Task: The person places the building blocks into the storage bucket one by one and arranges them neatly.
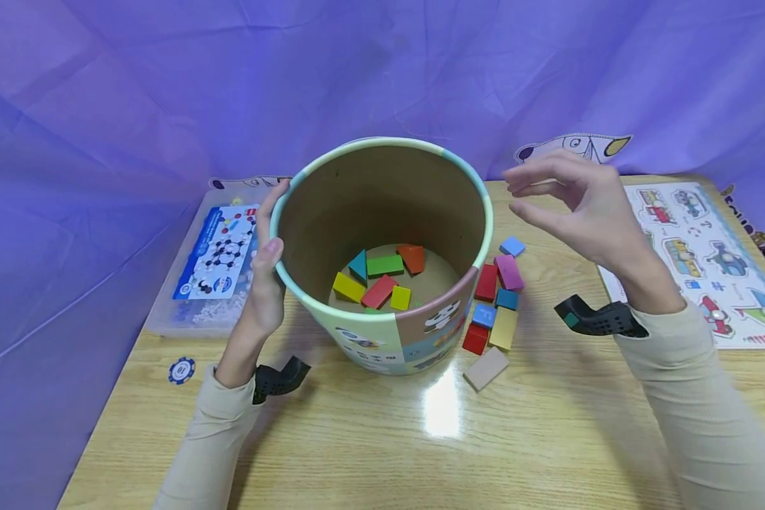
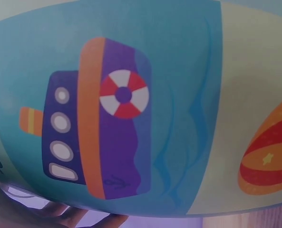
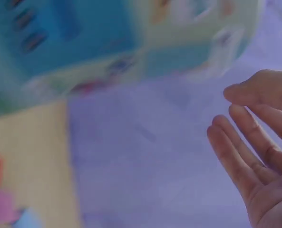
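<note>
In the head view a large round bucket with a pale green and pink rim stands on the table. Several coloured wooden blocks lie on its floor, among them a green block, a red block and a yellow block. My left hand rests against the bucket's left outer side, its thumb touching by the rim. Printed boat artwork on the bucket wall fills the left wrist view. To the right, my right hand hovers in the air, apart from the bucket, holding nothing between thumb and fingers.
Loose blocks lie right of the bucket, including a magenta block and a beige block. At left are a plastic box with a molecule label and a poker chip. A vehicle puzzle board lies far right, before the purple curtain.
</note>
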Available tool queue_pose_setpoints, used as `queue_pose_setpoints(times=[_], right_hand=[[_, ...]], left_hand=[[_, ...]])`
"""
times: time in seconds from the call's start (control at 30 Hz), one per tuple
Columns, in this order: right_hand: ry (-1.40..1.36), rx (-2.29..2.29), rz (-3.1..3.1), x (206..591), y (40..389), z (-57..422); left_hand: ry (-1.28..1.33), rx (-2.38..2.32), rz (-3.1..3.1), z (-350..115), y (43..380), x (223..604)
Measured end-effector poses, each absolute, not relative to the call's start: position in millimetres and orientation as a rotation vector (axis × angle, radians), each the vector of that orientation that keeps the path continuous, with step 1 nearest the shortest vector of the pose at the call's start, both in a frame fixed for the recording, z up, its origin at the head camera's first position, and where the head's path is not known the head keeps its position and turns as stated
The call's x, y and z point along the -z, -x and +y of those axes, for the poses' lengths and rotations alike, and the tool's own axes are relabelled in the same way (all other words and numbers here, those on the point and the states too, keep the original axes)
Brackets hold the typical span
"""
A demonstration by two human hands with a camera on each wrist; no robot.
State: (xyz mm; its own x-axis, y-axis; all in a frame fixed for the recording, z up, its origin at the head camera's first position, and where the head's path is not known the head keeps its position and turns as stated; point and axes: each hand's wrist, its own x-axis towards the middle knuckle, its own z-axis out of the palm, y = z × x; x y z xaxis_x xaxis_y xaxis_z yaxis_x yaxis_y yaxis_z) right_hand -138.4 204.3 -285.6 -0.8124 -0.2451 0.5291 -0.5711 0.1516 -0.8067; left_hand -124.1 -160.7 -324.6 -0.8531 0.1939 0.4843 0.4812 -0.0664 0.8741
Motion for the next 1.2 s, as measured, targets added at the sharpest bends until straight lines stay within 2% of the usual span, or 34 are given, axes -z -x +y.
queue_pose_setpoints(times=[0.3, 0.57, 0.97, 1.2], right_hand=[[-0.603, -1.182, -2.674, 374, 163, 244], [-0.540, -1.121, -2.881, 409, 169, 258], [-0.473, -0.928, -2.987, 401, 170, 257], [-0.589, -0.795, -2.790, 358, 157, 250]], left_hand=[[0.770, 2.051, -1.956, -157, 124, 323], [0.812, 2.047, -1.964, -151, 127, 324], [0.787, 2.044, -1.960, -155, 124, 324], [0.745, 2.041, -1.951, -158, 124, 324]])
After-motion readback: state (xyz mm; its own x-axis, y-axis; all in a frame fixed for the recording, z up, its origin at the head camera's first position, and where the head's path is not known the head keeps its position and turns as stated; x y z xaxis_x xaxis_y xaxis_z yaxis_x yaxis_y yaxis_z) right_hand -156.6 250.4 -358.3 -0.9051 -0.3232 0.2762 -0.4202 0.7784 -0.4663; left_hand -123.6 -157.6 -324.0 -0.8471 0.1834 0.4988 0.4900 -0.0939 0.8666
